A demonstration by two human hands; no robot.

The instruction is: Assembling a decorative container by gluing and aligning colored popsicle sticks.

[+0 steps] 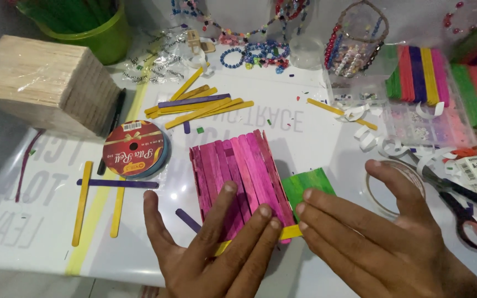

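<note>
A panel of pink craft sticks lies flat on the white table, laid side by side over a yellow stick that runs under its near end. My left hand presses flat on the panel's near part, fingers spread. My right hand rests flat just to the right, its fingertips on a green stick panel that touches the pink one. Neither hand grips anything.
Loose yellow and purple sticks lie behind the panel, others to the left by a ribbon spool. A wrapped block of plain sticks stands far left. Scissors, tape roll, coloured stick packs and beads crowd the right and back.
</note>
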